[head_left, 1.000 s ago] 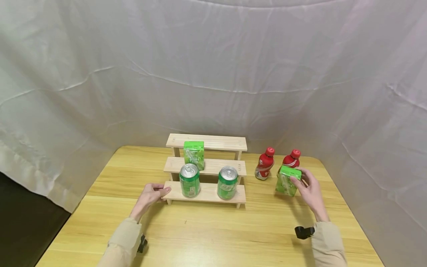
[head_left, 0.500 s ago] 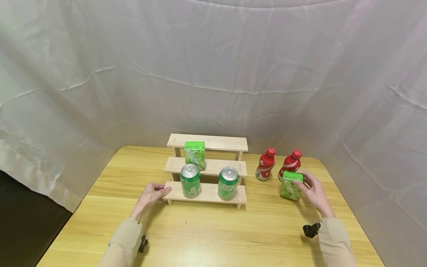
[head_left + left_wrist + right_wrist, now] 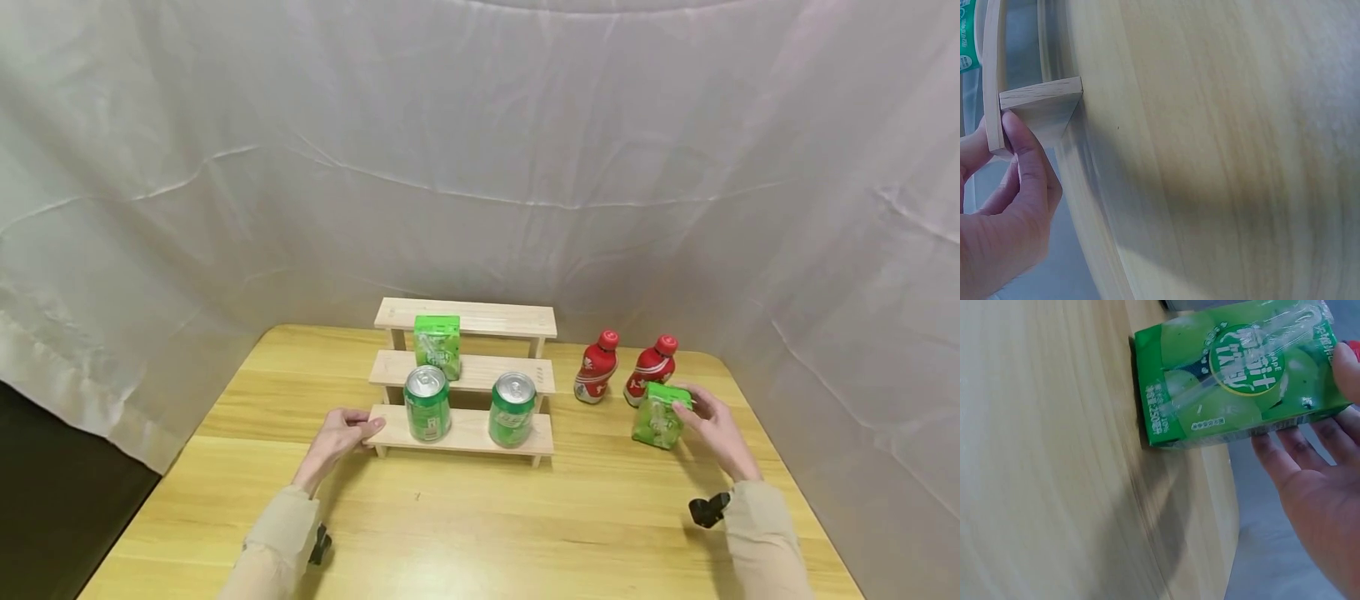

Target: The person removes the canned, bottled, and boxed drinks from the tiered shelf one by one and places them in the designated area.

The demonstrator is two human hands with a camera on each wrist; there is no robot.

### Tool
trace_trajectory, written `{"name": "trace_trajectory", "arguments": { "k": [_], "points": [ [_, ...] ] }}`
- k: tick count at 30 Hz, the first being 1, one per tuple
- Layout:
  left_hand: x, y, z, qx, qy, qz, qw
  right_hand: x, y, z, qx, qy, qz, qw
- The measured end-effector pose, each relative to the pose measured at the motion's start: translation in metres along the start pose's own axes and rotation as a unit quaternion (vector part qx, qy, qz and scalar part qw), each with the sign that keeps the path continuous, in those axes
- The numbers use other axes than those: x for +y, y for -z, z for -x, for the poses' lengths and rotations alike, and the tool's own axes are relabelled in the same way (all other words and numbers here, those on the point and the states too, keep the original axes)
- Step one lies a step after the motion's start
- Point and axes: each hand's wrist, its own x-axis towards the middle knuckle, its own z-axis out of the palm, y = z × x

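Observation:
My left hand [image 3: 341, 437] pinches the left end of the lowest board of a three-tier wooden display stand [image 3: 468, 429]. In the left wrist view the thumb and fingers grip that board [image 3: 994, 81] from both faces, beside its leg. To the right of the stand, my right hand [image 3: 712, 425] holds a green juice box [image 3: 662, 417] by its upper part. A wrapped straw [image 3: 1241, 356] runs slantwise across the box's printed front in the right wrist view. The box's base is at the tabletop; whether it bears fully on it, I cannot tell.
Two green drink cans [image 3: 427, 404] stand apart on the lowest tier. Another green juice box [image 3: 438, 346] stands on the middle tier, at the left. Two red bottles [image 3: 597, 367] stand right of the stand, one just behind the held box. Grey cloth [image 3: 480, 167] surrounds the wooden table [image 3: 480, 533].
My right hand has shifted right and slightly nearer with the juice box, uncovering more of the red bottle behind. The left hand keeps its grip on the stand.

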Motion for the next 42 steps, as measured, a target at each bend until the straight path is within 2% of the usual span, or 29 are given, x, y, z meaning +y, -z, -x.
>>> {"name": "trace_trajectory", "arguments": {
  "k": [5, 8, 11, 14, 18, 20, 32, 35, 38, 42],
  "points": [
    [0.001, 0.001, 0.0, 0.0, 0.001, -0.007, 1.0, 0.001, 0.002, 0.001, -0.014, -0.029, -0.035, 0.9989],
    [0.0, 0.001, 0.0, -0.003, 0.0, -0.002, 1.0, 0.002, 0.001, 0.002, -0.014, -0.028, -0.091, 0.9954],
    [-0.001, 0.0, -0.001, -0.002, 0.003, 0.007, 1.0, 0.004, -0.001, 0.004, -0.013, -0.021, -0.155, 0.9876],
    [-0.001, 0.001, -0.001, -0.003, 0.003, 0.013, 0.9999, 0.006, -0.004, 0.005, -0.014, -0.011, -0.217, 0.9759],
    [0.0, 0.001, 0.0, -0.009, -0.001, 0.014, 0.9999, 0.008, -0.006, 0.005, -0.013, -0.004, -0.262, 0.965],
    [0.001, 0.001, 0.0, -0.01, -0.001, 0.018, 0.9998, 0.008, -0.006, 0.006, -0.011, -0.005, -0.271, 0.9624],
    [0.0, 0.001, -0.001, 0.002, 0.007, -0.011, 0.9999, 0.008, -0.009, 0.006, -0.005, -0.005, -0.276, 0.9612],
    [0.001, 0.001, -0.001, -0.002, 0.005, -0.003, 1.0, 0.006, -0.01, 0.005, 0.006, 0.006, -0.235, 0.9721],
    [0.001, 0.001, 0.0, -0.004, 0.004, 0.001, 1.0, 0.002, -0.013, 0.005, 0.037, 0.025, -0.177, 0.9832],
    [0.002, 0.001, 0.0, -0.001, 0.006, -0.002, 1.0, -0.008, -0.018, 0.003, 0.097, 0.045, -0.118, 0.9872]
  ]
}}
